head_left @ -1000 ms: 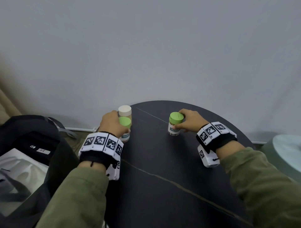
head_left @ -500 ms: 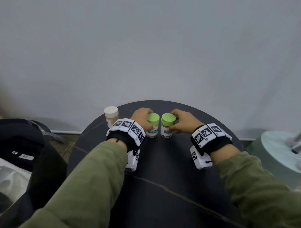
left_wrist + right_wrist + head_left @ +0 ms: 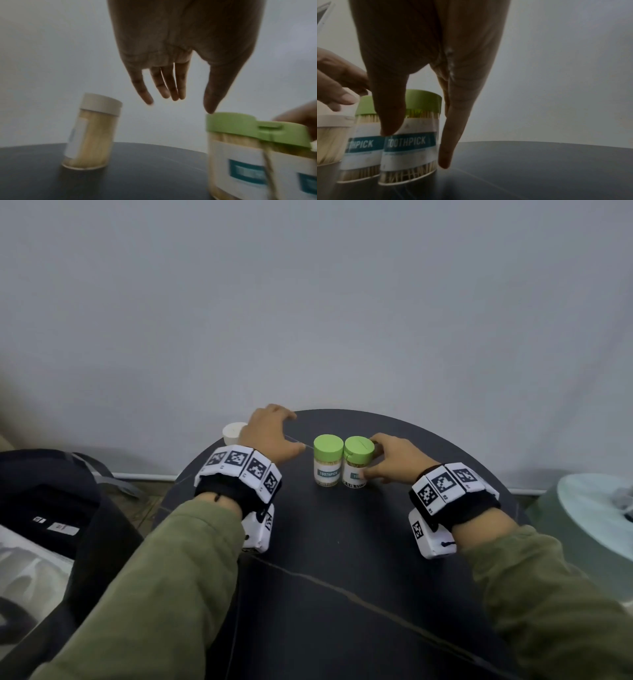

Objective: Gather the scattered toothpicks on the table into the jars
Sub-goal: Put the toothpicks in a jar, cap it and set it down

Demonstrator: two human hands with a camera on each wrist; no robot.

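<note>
Two green-lidded jars stand upright side by side on the dark round table [image 3: 342,577], touching or very nearly so — left green jar [image 3: 327,459], right green jar [image 3: 357,462], both labelled TOOTHPICK and packed with toothpicks, lids on. Right hand [image 3: 394,458] holds the right green jar: thumb across the label on the near side, fingers round the far side by the lid; the right wrist view shows the thumb lying over the label and one straight finger [image 3: 448,142] pointing down just beside the jar, tip close to the tabletop. Left hand [image 3: 270,436] holds nothing, fingers spread and relaxed, hovering above the table between the left green jar and a third jar with a cream lid [image 3: 234,432] at the far left edge of the table. In the left wrist view that hand's thumb tip sits right above the green lid's edge; cannot tell if it touches. Cream-lidded jar is also full of toothpicks, upright, well apart from the green pair. No loose toothpicks visible on the tabletop. Both forearms in olive-green sleeves [image 3: 171,594], marker-tagged wristbands [image 3: 239,467] on both wrists. Black bag [image 3: 51,491] off the left side of the table, pale green round object [image 3: 596,525] at right.
</note>
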